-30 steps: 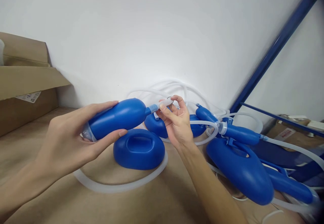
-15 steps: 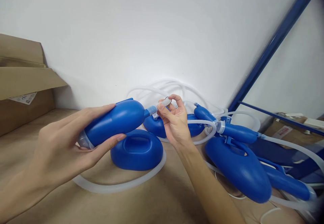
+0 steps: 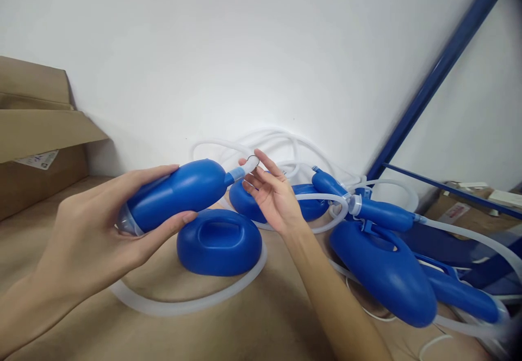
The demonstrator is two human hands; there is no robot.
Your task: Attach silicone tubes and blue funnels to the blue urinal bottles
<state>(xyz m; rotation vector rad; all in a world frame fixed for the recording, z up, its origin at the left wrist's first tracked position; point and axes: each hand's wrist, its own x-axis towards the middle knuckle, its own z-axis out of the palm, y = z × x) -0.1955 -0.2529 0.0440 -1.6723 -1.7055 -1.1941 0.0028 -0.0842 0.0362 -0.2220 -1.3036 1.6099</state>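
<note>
My left hand [image 3: 95, 225] is wrapped round a blue plastic bottle-shaped part [image 3: 179, 190], held tilted with its narrow neck to the right. A clear cap [image 3: 129, 221] covers its wide end near my palm. A pale translucent tube end [image 3: 238, 173] fits on the neck. My right hand [image 3: 277, 195] has thumb and fingers loosely round the short white tube piece [image 3: 250, 164], where a thin dark ring shows; other fingers are spread. Below lies a blue container [image 3: 220, 244] with a recessed handle, on the brown surface.
More blue containers [image 3: 383, 274] with white hoses lie to the right, and one blue container [image 3: 247, 200] sits behind my right hand. Coiled white hoses [image 3: 281, 135] rest against the wall. A cardboard box [image 3: 41, 132] stands left. A blue metal frame [image 3: 440, 73] crosses the right side.
Both hands and the blue part have shifted slightly left. My right fingers have loosened from a tight pinch and spread around the tube, with the dark ring showing more plainly.
</note>
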